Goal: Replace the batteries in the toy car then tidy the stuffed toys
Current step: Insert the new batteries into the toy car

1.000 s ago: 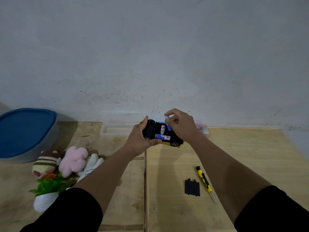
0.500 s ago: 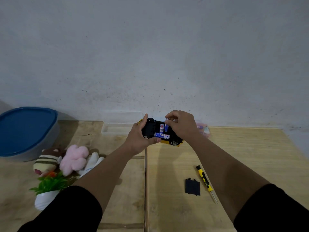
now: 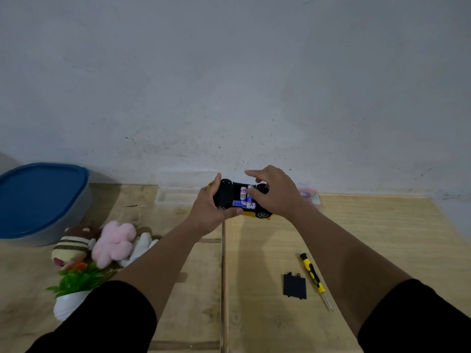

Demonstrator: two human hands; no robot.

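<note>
Wooden tabletop (image 3: 356,238) — left hand (image 3: 209,212) gripping upturned toy car (image 3: 229,197), cylindrical batteries (image 3: 244,198) seated.

Three batteries (image 3: 244,204); one car (image 3: 229,194); one screwdriver (image 3: 313,274)

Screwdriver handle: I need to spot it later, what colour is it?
Yellow and black screwdriver handle, clearest in the head view.
</note>
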